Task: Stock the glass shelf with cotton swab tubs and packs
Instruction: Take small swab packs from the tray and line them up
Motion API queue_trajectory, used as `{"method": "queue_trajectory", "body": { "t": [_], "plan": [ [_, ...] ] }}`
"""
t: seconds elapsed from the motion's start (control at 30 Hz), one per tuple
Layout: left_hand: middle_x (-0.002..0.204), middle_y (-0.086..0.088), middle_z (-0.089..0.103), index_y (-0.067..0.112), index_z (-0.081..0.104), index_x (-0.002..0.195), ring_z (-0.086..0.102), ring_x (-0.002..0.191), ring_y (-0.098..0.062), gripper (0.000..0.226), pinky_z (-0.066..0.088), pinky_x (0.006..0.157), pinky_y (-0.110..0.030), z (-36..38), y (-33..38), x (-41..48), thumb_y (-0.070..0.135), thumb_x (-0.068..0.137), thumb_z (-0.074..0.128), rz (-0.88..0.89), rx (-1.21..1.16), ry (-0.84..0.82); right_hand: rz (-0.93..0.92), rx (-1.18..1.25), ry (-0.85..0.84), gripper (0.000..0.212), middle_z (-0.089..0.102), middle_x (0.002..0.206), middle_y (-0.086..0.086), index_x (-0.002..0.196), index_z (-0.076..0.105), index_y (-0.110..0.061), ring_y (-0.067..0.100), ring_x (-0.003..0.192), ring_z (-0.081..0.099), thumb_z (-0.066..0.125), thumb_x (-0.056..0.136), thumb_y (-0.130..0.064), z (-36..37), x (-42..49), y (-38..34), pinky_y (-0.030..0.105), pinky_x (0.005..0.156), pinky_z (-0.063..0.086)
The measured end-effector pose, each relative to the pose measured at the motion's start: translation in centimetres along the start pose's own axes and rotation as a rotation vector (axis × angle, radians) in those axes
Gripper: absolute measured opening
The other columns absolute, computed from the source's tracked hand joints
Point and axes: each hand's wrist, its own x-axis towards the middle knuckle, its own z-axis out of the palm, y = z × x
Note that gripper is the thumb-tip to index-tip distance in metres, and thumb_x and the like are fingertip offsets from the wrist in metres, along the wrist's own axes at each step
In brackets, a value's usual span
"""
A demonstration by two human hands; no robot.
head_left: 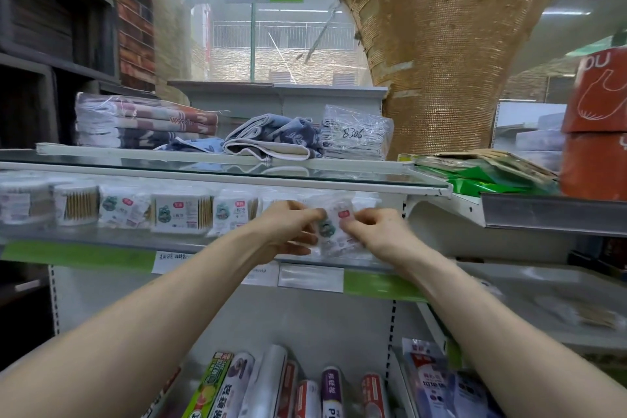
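Note:
A clear plastic cotton swab pack (334,231) with a red label stands at the right end of the lower glass shelf (101,236). My left hand (288,227) grips its left side and my right hand (371,231) pinches its right edge. To the left along the same shelf runs a row of swab packs (234,214) and square tubs (181,212) with wooden sticks showing. Parts of the held pack are hidden behind my fingers.
The upper glass shelf (339,176) just above carries folded towels (271,137) and wrapped cloth stacks (142,122). Price tags (310,276) hang on the shelf's front edge. Below stand rolls of wrap and bags (264,383). Green packets (481,180) and red boxes (597,132) lie right.

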Motion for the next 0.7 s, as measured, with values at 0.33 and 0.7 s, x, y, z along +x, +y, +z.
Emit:
{"method": "queue_trajectory", "body": {
  "t": [0.33, 0.7],
  "plan": [
    [0.094, -0.014, 0.067, 0.006, 0.058, 0.109, 0.059, 0.076, -0.021, 0.024, 0.049, 0.063, -0.029, 0.3, 0.3, 0.3, 0.013, 0.087, 0.066, 0.026, -0.003, 0.007, 0.062, 0.091, 0.044, 0.022, 0.062, 0.089, -0.003, 0.108, 0.057, -0.023, 0.011, 0.063, 0.053, 0.045, 0.098, -0.039, 0.2, 0.4, -0.5, 0.022, 0.053, 0.038],
    [0.08, -0.008, 0.063, 0.007, 0.064, 0.093, 0.053, 0.066, -0.016, 0.012, 0.048, 0.056, -0.024, 0.4, -0.1, 1.2, 0.014, 0.085, 0.07, 0.058, 0.063, -0.005, 0.104, 0.194, 0.056, 0.023, 0.054, 0.064, 0.003, 0.083, 0.062, -0.012, 0.013, 0.057, 0.05, 0.051, 0.099, -0.025, 0.2, 0.9, -0.4, 0.02, 0.051, 0.043]
  ]
}}
